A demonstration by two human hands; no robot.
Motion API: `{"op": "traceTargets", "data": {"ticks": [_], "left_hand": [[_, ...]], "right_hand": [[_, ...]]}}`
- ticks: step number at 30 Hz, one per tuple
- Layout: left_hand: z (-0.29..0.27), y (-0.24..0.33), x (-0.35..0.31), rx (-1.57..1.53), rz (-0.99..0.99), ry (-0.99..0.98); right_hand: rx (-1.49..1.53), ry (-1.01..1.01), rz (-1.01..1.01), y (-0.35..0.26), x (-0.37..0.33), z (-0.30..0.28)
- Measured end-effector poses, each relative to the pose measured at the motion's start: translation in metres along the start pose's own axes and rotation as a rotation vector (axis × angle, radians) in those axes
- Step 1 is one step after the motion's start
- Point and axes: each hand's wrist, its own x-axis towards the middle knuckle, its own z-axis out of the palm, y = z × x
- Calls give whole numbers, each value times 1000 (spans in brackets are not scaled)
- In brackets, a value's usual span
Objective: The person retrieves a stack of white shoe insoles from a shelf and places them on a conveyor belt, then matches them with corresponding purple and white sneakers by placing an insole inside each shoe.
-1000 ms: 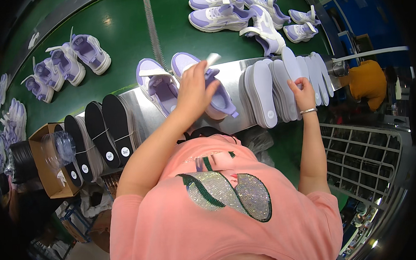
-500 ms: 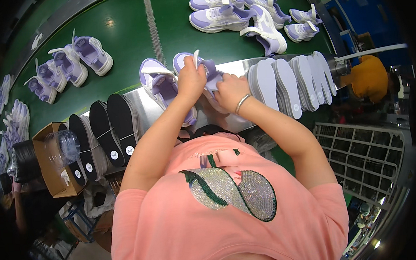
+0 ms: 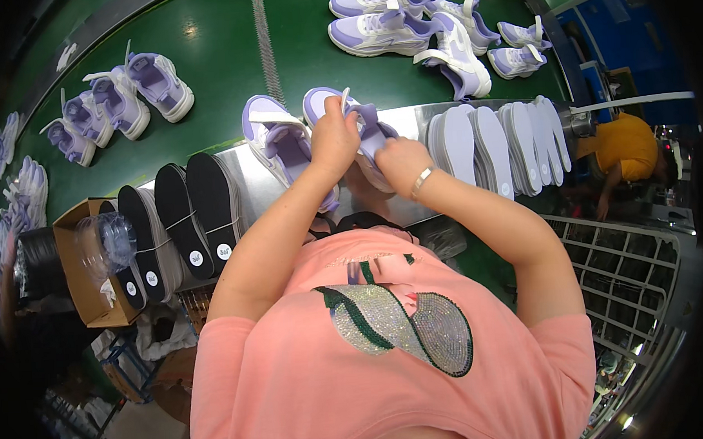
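Note:
A lavender and white sneaker (image 3: 373, 138) rests on the metal ledge in front of me, its opening facing me. My left hand (image 3: 335, 139) is closed on its tongue and upper. On the right side of the collar, near the heel, my right hand (image 3: 404, 164) is closed with its fingertips at the shoe's edge; whether it also pinches something inside is hidden. Just left of it lies a matching sneaker (image 3: 292, 153), partly covered by my left forearm.
Black insoles (image 3: 213, 190) stand in stacks at the left, beside a cardboard box (image 3: 96, 297) with clear plastic. Pale lavender insoles (image 3: 489, 147) line the right. More sneakers (image 3: 379, 34) sit on the green belt (image 3: 211, 69). A person in yellow (image 3: 627, 146) is at far right.
The whole view has shifted slightly, so things appear a little farther right. Both hands keep their hold on the sneaker, and my right wrist has turned a little.

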Motion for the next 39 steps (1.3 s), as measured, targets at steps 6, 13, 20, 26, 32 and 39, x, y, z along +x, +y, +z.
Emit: {"op": "traceTargets", "data": {"ticks": [6, 13, 20, 26, 32, 39], "left_hand": [[5, -1, 0, -57, 18, 11], [8, -3, 4, -47, 33, -15], [11, -1, 4, 3, 58, -15], [13, 3, 6, 24, 66, -14], [20, 5, 4, 49, 62, -10], [7, 9, -14, 101, 72, -49]], "right_hand": [[70, -235, 14, 12, 37, 12], [-27, -533, -105, 10, 56, -6], [18, -322, 103, 13, 51, 15], [103, -547, -103, 27, 26, -17], [-76, -568, -204, 38, 0, -2], [296, -209, -155, 49, -11, -29]]}}
